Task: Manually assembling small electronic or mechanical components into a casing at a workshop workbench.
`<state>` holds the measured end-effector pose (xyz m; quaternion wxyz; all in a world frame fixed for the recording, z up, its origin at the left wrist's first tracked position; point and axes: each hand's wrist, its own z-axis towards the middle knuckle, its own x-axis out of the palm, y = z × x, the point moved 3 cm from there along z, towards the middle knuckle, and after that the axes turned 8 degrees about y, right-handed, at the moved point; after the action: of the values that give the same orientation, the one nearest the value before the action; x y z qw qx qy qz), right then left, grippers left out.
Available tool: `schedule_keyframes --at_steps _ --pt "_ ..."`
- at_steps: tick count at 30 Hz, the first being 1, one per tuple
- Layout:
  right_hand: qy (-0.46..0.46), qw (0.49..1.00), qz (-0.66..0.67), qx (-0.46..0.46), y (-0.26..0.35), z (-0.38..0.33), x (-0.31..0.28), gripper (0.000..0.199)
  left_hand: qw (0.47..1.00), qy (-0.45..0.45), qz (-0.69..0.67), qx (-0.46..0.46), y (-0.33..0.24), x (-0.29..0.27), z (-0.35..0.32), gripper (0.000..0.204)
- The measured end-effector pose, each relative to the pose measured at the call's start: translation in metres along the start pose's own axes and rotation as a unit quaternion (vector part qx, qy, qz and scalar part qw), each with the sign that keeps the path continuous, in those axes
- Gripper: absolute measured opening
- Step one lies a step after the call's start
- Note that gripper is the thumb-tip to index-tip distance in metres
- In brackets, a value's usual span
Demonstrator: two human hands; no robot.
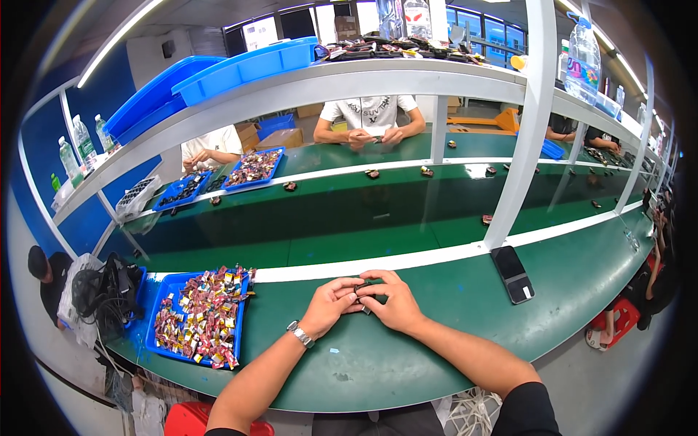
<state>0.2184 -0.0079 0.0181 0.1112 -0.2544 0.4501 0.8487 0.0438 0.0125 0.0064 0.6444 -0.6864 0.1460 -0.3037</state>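
Note:
Over the green worktop point(305, 370), close to the white strip along its far edge, my two hands meet around one small dark piece point(359, 289). My left hand point(331, 305), with a metal watch at the wrist, pinches it from the left. From the other side my right hand point(393, 301) closes its fingers on it too. Fingers cover most of the piece, so its exact kind does not show. To the left of my hands, a blue tray point(154, 323) is heaped with small dark red, yellow and white parts point(203, 312).
A black phone-like device point(512, 275) lies on the right, by a white post point(520, 145). Beyond runs a green conveyor point(349, 211) with scattered small parts. An overhead shelf point(349, 75) carries blue trays point(247, 67) and bottles. Co-workers sit opposite; black cables point(109, 294) lie at left.

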Motion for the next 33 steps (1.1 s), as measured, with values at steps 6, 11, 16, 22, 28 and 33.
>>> schedule_keyframes --at_steps 6,11,16,22,28,33 --pt "0.007 1.0 0.003 -0.004 0.006 0.0 0.002 0.017 1.0 -0.015 0.021 0.005 0.0 -0.001 0.0 0.033" --pt "-0.012 0.997 -0.062 -0.048 0.018 0.002 -0.001 0.02 0.999 -0.027 -0.003 0.024 -0.001 0.0 0.0 0.03" --pt "-0.041 0.997 -0.058 -0.037 0.014 -0.001 0.002 0.018 0.999 -0.032 0.003 0.019 0.0 0.001 0.0 0.032" --pt "-0.052 0.998 -0.023 -0.029 0.008 -0.001 0.003 0.017 0.999 -0.035 -0.002 0.025 0.0 0.002 0.0 0.032" --pt "-0.03 0.997 -0.037 -0.053 0.01 0.003 0.004 0.021 0.999 -0.04 0.023 0.028 0.0 0.001 0.0 0.033" --pt "-0.04 0.994 -0.085 -0.064 0.016 0.002 0.002 0.024 0.998 -0.05 0.002 0.031 -0.001 0.003 0.0 0.033"
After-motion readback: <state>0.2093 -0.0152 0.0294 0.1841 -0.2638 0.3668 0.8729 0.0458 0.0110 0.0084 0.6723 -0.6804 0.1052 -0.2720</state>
